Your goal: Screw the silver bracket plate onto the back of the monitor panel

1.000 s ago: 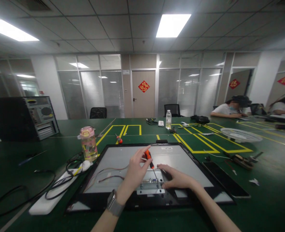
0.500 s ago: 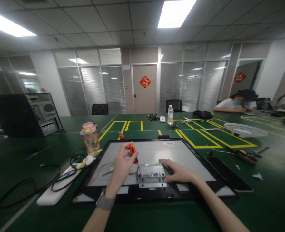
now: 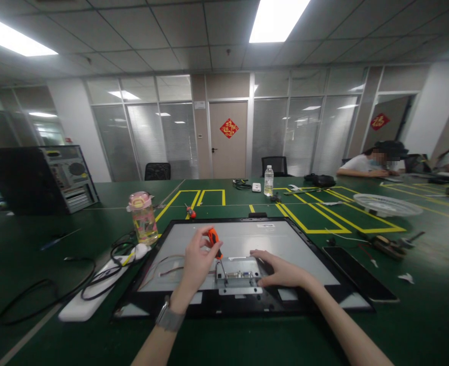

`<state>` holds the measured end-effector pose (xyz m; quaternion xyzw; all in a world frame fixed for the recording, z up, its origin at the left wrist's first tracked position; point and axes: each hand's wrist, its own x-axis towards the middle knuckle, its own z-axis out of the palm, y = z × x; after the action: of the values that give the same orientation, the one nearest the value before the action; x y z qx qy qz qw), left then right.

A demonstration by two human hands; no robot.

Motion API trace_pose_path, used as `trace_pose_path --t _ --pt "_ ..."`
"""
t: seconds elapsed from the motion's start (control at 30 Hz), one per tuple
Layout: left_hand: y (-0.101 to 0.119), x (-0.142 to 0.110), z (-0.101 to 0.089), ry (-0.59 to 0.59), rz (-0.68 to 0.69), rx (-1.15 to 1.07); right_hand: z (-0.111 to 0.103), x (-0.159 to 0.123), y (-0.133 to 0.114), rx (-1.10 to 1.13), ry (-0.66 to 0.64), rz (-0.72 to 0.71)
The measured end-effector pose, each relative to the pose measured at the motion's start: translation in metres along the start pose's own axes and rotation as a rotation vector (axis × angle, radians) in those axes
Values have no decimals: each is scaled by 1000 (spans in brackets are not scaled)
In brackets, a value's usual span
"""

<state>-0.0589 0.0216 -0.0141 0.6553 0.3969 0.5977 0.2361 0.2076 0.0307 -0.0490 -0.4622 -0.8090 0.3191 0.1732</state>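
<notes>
My left hand [image 3: 198,258] is closed around the orange and black handle of a screwdriver [image 3: 214,243]. The shaft slants down to the left part of a metal bracket [image 3: 243,267] with a row of connectors. At the bracket's right side rests my right hand [image 3: 280,269], thumb and fingers apart, touching its edge and seeming to steady it. Under both lies a flat display panel [image 3: 285,239] with a grey back and black frame. Thin wires [image 3: 159,267] run across the panel from the left toward the bracket.
A white power strip [image 3: 83,302] with black cables and a pink-lidded bottle [image 3: 143,221] stand left. A phone [image 3: 357,272] lies right of the panel. Farther off are a computer case [image 3: 37,178], a water bottle [image 3: 268,182], a white round plate-like object [image 3: 386,204] and a seated person [image 3: 369,162].
My left hand and the screwdriver have shifted left along the bracket, the tip moving from its right part to its left. My right hand stays at the bracket's right side.
</notes>
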Motion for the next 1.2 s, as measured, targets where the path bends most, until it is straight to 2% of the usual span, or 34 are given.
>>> trace_pose_path --t 0.43,0.57,0.7,0.77,0.9,1.1,1.2 --pt "3 -2 -1 -64 8 2 1 1 4 7 -2 -1" --pt "11 -5 -1 -143 6 -143 1 2 5 10 -1 -3" --pt "17 -3 1 -83 60 -270 1 1 4 2 -8 -2" --pt "16 -1 1 -42 25 -314 0 1 4 1 -11 -2" --pt "14 1 -2 -77 -98 -414 0 0 4 5 -7 5" --pt "17 3 -4 -21 3 -247 0 -1 1 3 -5 8" --pt "12 4 -6 -50 -44 -267 -1 -1 -1 2 -5 6"
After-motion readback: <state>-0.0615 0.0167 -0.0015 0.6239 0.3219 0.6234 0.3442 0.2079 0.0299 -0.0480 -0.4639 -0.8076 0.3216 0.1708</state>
